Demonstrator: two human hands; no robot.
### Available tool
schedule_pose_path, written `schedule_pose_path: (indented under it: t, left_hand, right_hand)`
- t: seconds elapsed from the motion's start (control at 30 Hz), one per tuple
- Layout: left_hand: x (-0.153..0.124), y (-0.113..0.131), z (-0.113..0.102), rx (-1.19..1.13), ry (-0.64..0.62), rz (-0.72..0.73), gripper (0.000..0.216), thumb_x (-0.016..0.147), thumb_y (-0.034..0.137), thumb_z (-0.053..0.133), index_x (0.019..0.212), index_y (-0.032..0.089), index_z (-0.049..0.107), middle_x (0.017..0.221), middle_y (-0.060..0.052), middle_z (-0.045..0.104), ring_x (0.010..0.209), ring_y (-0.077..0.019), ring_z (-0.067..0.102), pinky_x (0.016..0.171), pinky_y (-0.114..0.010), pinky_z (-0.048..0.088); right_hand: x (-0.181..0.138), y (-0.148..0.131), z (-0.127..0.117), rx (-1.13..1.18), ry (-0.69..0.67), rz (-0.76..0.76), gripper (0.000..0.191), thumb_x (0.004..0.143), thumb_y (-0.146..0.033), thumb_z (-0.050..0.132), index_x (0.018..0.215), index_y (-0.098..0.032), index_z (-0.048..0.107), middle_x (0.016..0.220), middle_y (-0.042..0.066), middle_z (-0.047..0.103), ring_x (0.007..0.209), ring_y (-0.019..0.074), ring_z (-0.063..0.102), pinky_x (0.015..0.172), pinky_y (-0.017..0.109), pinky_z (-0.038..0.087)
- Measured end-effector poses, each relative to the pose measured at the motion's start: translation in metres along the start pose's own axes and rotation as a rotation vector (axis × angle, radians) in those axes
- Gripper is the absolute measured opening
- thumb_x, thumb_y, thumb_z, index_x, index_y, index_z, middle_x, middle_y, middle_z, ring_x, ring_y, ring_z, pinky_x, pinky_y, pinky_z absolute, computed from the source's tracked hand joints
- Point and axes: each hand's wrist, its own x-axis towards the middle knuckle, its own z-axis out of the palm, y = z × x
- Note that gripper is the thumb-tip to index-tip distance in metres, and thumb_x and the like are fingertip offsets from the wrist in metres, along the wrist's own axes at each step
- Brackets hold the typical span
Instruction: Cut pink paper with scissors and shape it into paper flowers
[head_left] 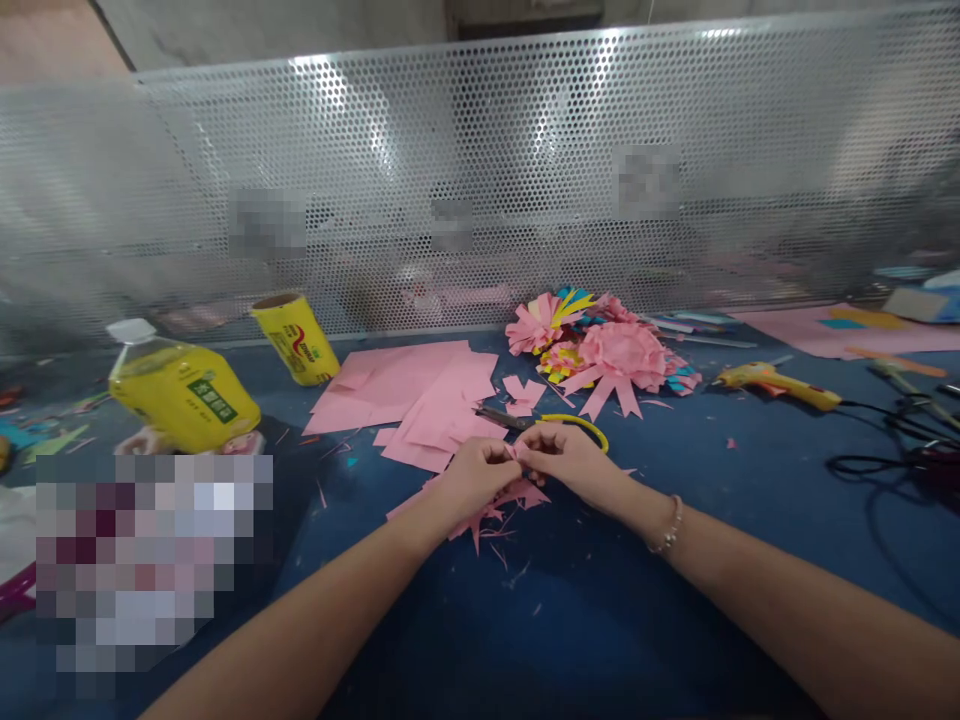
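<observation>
One pair of yellow-handled metal scissors [511, 421] and one yellow plastic glue gun [780, 384] lie on the blue table [600, 625]. Fingers curled, the left hand [478, 476] and right hand [568, 456] pinch one small pink paper piece [514, 451] above pink paper scraps [477, 527].

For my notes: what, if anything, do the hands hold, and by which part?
The left hand and right hand pinch a small pink paper; the exact part is hidden.
</observation>
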Motion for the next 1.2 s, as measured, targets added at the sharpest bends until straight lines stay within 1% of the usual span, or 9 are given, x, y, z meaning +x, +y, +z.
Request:
schedule_pose_path:
  t: [0.23,0.43,0.63,0.73,0.8,0.9,1.0,1.1,1.2]
  left_hand:
    - [0.0,-0.004,0.001,0.211,0.072,0.154,0.015,0.064,0.024,0.044,0.052,0.014,0.046,0.046,0.004,0.039,0.044,-0.0053,0.034,0.041,-0.018,0.024]
    - [0.001,-0.007,0.001,0.155,0.055,0.168,0.019,0.068,0.028,0.045,0.058,0.013,0.049,0.045,0.005,0.037,0.043,-0.0054,0.032,0.041,-0.018,0.023]
    - [0.003,-0.01,0.001,0.13,0.063,0.225,0.025,0.068,0.037,0.051,0.06,0.013,0.052,0.052,0.003,0.047,0.048,-0.0069,0.04,0.044,-0.019,0.029]
    - [0.001,-0.007,0.001,0.104,0.039,0.21,0.022,0.069,0.035,0.051,0.063,0.013,0.052,0.053,0.003,0.048,0.048,-0.0067,0.042,0.045,-0.019,0.031]
    - [-0.001,-0.004,0.0,0.072,0.039,0.181,0.023,0.069,0.036,0.052,0.061,0.014,0.05,0.051,0.003,0.048,0.045,-0.006,0.042,0.044,-0.019,0.032]
    - [-0.002,-0.001,-0.001,0.047,0.028,0.148,0.025,0.067,0.036,0.055,0.058,0.014,0.048,0.051,0.001,0.052,0.047,-0.0069,0.046,0.045,-0.019,0.034]
    - [-0.003,0.001,0.0,-0.078,-0.008,0.088,0.022,0.065,0.033,0.058,0.059,0.014,0.049,0.055,-0.002,0.057,0.049,-0.0077,0.05,0.049,-0.02,0.038]
    - [-0.003,0.002,0.002,-0.197,-0.004,0.029,0.022,0.064,0.032,0.061,0.058,0.014,0.047,0.053,-0.001,0.057,0.046,-0.0066,0.049,0.048,-0.02,0.038]
    - [-0.004,0.002,0.003,-0.227,-0.002,0.011,0.022,0.064,0.03,0.06,0.057,0.014,0.047,0.05,0.001,0.055,0.045,-0.0065,0.048,0.048,-0.021,0.038]
  right_hand:
    - [0.0,-0.001,0.002,0.016,0.029,0.024,0.025,0.064,-0.038,0.061,0.066,-0.014,0.055,0.052,-0.005,0.05,0.042,0.0047,0.044,0.043,0.018,0.036]
    - [0.002,-0.002,0.002,0.009,0.041,0.046,0.021,0.065,-0.034,0.059,0.065,-0.014,0.054,0.051,-0.005,0.049,0.041,0.0044,0.043,0.042,0.018,0.034]
    - [0.001,0.0,0.001,0.039,0.108,-0.019,0.017,0.066,-0.03,0.058,0.061,-0.015,0.053,0.049,-0.005,0.047,0.043,0.0052,0.042,0.045,0.02,0.033]
    - [-0.001,0.001,0.002,0.08,0.138,-0.039,0.016,0.064,-0.028,0.06,0.059,-0.014,0.055,0.051,-0.004,0.048,0.044,0.0046,0.04,0.045,0.02,0.03]
    - [-0.002,0.0,0.002,0.123,0.157,-0.004,0.016,0.064,-0.028,0.06,0.059,-0.013,0.055,0.049,-0.004,0.046,0.043,0.0047,0.039,0.043,0.02,0.027]
    - [-0.002,-0.002,0.003,0.188,0.178,0.047,0.018,0.063,-0.031,0.061,0.062,-0.014,0.055,0.048,-0.004,0.047,0.043,0.0055,0.041,0.044,0.021,0.029]
    - [-0.001,-0.005,0.003,0.191,0.192,0.075,0.018,0.062,-0.031,0.061,0.063,-0.014,0.055,0.047,-0.004,0.048,0.041,0.0054,0.042,0.044,0.021,0.029]
    - [-0.002,-0.007,0.004,0.193,0.194,0.071,0.018,0.062,-0.03,0.061,0.062,-0.014,0.053,0.046,-0.005,0.049,0.041,0.0052,0.042,0.043,0.02,0.029]
    - [-0.003,-0.008,0.004,0.187,0.187,0.062,0.018,0.064,-0.029,0.06,0.061,-0.015,0.05,0.046,-0.005,0.048,0.041,0.0048,0.042,0.043,0.02,0.029]
